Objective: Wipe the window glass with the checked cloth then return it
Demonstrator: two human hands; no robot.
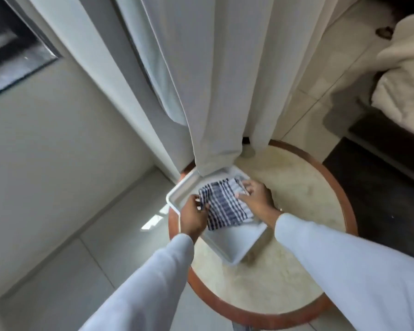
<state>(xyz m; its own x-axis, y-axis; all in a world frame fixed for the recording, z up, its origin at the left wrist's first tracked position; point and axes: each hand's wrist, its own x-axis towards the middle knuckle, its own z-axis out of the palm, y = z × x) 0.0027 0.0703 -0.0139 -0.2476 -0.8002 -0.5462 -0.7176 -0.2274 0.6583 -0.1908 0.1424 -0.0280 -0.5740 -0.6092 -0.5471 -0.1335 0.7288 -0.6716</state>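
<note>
At frame centre, the left hand (193, 217) and right hand (257, 195) each grasp the checked cloth (225, 206) over the white tray (234, 247) on the tabletop (296, 187).

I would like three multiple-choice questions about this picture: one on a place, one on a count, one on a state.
1. Where is the checked cloth?
A. on the floor
B. in the white tray
C. hanging on the curtain

2. How many hands touch the cloth?
A. none
B. one
C. two

3. The tray stands
A. on the round table
B. on the bed
C. on the windowsill

Answers: 1 B, the cloth lies inside the tray's rim. 2 C, the left hand and the right hand both grip its edges. 3 A, the marble top shows around it.
</note>
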